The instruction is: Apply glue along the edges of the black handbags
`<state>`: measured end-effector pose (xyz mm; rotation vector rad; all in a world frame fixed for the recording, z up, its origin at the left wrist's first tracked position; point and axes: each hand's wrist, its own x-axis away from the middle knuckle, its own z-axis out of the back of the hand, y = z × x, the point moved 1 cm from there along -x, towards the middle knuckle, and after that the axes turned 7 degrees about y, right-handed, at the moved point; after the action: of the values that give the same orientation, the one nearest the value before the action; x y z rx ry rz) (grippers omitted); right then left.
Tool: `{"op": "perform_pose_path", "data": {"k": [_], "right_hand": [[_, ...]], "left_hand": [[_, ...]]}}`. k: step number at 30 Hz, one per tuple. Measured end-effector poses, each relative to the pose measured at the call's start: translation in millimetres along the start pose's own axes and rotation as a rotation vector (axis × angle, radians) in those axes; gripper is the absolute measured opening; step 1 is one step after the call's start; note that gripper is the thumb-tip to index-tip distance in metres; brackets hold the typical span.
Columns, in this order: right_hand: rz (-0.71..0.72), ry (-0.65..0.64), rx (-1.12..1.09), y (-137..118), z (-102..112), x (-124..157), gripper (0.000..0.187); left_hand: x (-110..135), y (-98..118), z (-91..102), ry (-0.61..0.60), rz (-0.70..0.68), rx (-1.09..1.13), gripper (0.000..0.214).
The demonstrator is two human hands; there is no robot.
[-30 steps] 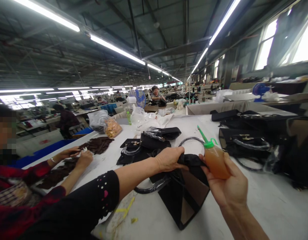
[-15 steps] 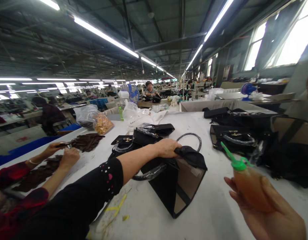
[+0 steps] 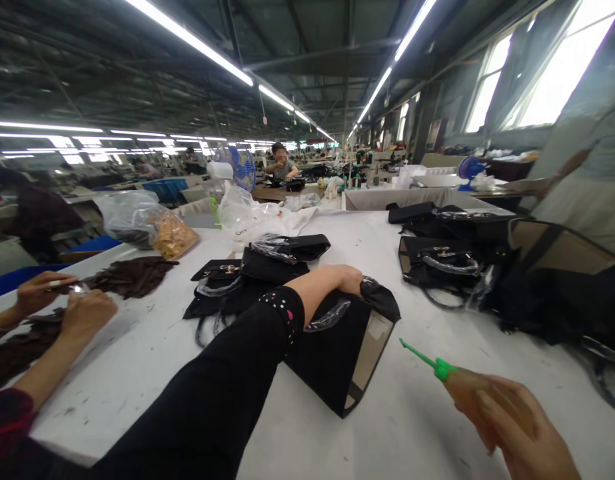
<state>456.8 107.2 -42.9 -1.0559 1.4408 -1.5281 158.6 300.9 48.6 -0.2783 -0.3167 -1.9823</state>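
Note:
My left hand (image 3: 343, 280) is closed on the folded top flap of a black handbag (image 3: 337, 353) that stands on the white table (image 3: 427, 407). A plastic-wrapped handle curves beside that hand. My right hand (image 3: 517, 423), low at the right, is wrapped round a squeeze bottle (image 3: 462, 387) of amber liquid. Its green cap and long thin nozzle point up and left toward the bag, a short way from it.
More black handbags (image 3: 252, 273) lie behind the held bag, and others (image 3: 452, 260) are piled at the right. A co-worker's hands (image 3: 62, 303) handle dark brown leather pieces (image 3: 132, 275) at the left. Plastic bags (image 3: 152, 230) and a fan (image 3: 243, 170) stand farther back.
My right hand has pulled the bottle away from the bag, down and to the right. My left hand has stayed on the bag's top. The view has swung upward and right.

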Motion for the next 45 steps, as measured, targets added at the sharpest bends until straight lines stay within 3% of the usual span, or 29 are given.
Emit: {"op": "perform_pose_path", "data": {"k": [4, 10, 16, 25, 35, 39, 45], "right_hand": [[0.043, -0.023, 0.282, 7.8, -2.8, -13.7, 0.058], [0.172, -0.131, 0.340, 8.2, -21.3, -41.2, 0.055], [0.224, -0.206, 0.315, 9.5, -38.4, -63.6, 0.052], [0.242, -0.391, 0.362, 17.7, -33.8, -61.9, 0.041], [0.279, -0.429, 0.419, 24.4, -28.3, -75.8, 0.037], [0.292, -0.389, 0.416, 24.6, -29.8, -77.1, 0.037], [0.292, -0.487, 0.415, 24.9, -30.6, -75.8, 0.034]], "left_hand": [[-15.6, -11.3, -30.2, -0.047, 0.044, 0.012, 0.046], [-12.7, -22.7, -51.6, -0.047, 0.043, 0.046, 0.046], [-6.6, -23.1, -54.6, -0.021, 0.029, 0.067, 0.043], [-2.5, -20.2, -55.1, -0.028, 0.007, 0.011, 0.043], [-0.2, -19.1, -56.1, -0.038, 0.013, -0.036, 0.046], [1.4, -17.4, -55.1, -0.041, 0.002, -0.049, 0.043], [3.1, -14.4, -54.2, -0.042, 0.006, -0.070, 0.043]]}}
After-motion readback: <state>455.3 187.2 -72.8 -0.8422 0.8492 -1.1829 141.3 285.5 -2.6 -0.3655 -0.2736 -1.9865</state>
